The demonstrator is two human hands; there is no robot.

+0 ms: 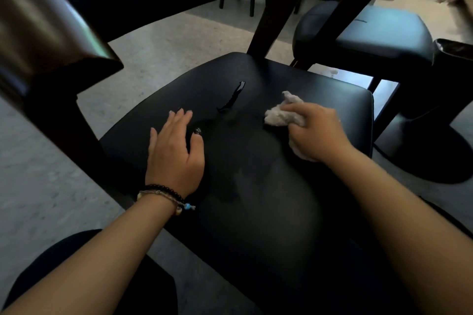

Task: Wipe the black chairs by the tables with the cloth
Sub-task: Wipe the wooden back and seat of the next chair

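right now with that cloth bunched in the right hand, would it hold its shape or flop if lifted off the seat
Probably flop. The cloth is crumpled into soft irregular folds in the right hand, so it looks limp rather than stiff. It seems light, since a loose grip gathers it. On the smooth black seat it would likely slide easily when pushed.

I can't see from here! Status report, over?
Left hand flat on black chair seat. Right hand grips cloth, on seat. Nothing in the way.
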